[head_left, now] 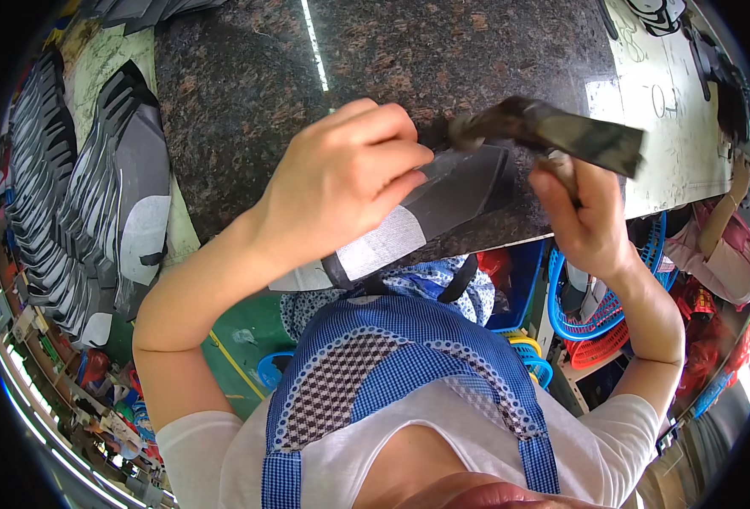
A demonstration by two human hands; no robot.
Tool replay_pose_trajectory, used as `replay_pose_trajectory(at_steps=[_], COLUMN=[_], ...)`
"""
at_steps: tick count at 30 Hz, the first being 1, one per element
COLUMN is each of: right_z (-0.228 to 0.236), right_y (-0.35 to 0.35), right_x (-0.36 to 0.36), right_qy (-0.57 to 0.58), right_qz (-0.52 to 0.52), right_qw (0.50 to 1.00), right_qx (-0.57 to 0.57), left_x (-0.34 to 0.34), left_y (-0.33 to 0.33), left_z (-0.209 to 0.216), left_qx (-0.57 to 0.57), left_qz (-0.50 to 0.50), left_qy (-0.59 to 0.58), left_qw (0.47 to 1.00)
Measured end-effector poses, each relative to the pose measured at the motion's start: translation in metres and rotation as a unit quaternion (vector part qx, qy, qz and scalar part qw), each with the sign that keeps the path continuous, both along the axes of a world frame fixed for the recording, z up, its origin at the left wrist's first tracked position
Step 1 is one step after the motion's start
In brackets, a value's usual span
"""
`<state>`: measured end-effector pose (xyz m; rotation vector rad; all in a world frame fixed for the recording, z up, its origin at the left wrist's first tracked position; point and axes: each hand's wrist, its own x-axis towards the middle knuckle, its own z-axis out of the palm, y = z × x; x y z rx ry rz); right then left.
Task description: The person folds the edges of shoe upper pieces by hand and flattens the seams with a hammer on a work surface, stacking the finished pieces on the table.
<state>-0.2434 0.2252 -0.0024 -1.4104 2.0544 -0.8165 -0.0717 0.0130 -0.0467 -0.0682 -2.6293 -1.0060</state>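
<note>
Head view from above. My right hand [587,216] is closed around the handle of a hammer [591,140], fingers and thumb wrapped about it; the hammer head lies crosswise over the slab [239,59], its narrow end pointing left, toward my left hand [349,174] and slightly blurred. My left hand is bent, its fingers curled and their tips drawn close to the thumb; whether they pinch anything I cannot tell.

Beneath and between my two hands is the dark piece [464,199], flat on the speckled slab near its front edge, with a white patch [382,244] at its left end, partly below my left hand. To the left of the slab, overlapping grey and black pieces form two long stacks [44,204], [137,161]. To the right: a pale tabletop [672,170] with handwritten marks; below it, a blue basket [555,297] and a red basket [600,348]. I wear a blue checked apron [409,382].
</note>
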Motion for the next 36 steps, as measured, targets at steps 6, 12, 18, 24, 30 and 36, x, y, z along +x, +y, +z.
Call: replay_pose_trajectory(at_steps=[6, 12, 18, 24, 30, 36], right_z=[0.001, -0.004, 0.006, -0.009, -0.007, -0.007], right_y=[-0.001, 0.002, -0.011, -0.003, 0.003, -0.026], right_x=[0.002, 0.013, 0.016, 0.024, 0.034, 0.016], right_qy=[-0.005, 0.083, 0.017, 0.060, -0.024, -0.009], right_qz=[0.064, 0.129, -0.042, 0.093, 0.101, -0.108], right_qw=[0.998, 0.988, 0.998, 0.994, 0.994, 0.993], right_qx=[-0.011, 0.009, 0.051, -0.009, -0.030, -0.045], left_x=[0.010, 0.021, 0.039, 0.046, 0.054, 0.023], left_y=[0.025, -0.002, 0.015, 0.000, 0.021, 0.006], left_z=[0.009, 0.016, 0.008, 0.007, 0.008, -0.012], left_qx=[-0.114, 0.115, 0.008, 0.084, -0.028, -0.068], left_qz=[0.039, 0.023, 0.026, 0.040, 0.083, 0.090], left_qy=[-0.028, -0.183, -0.069, -0.107, -0.035, 0.042], left_qw=[0.992, 0.976, 0.997, 0.990, 0.996, 0.993])
